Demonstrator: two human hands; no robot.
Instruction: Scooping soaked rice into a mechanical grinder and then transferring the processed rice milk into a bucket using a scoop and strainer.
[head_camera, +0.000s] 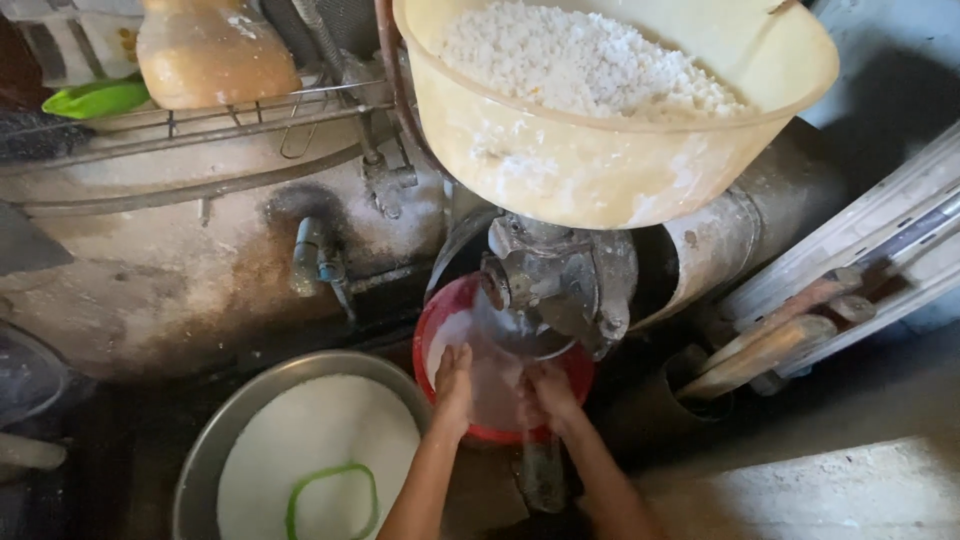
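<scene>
My left hand (453, 385) and my right hand (549, 392) reach into a red plastic basin (432, 330) that sits under the spout of a grey metal grinding machine (560, 280). White ground paste coats the inside of the basin. Both hands rest in that paste; whether the fingers close on anything cannot be told. A big cream plastic bowl (590, 170) heaped with white grated stuff (580, 60) sits on top of the machine as its hopper.
A round metal pan (215, 440) of white flour with a green plastic ring (330, 500) in it stands at the lower left. A wire rack (200, 115) holds a jug and a green thing. Metal rails (850, 270) lean at the right.
</scene>
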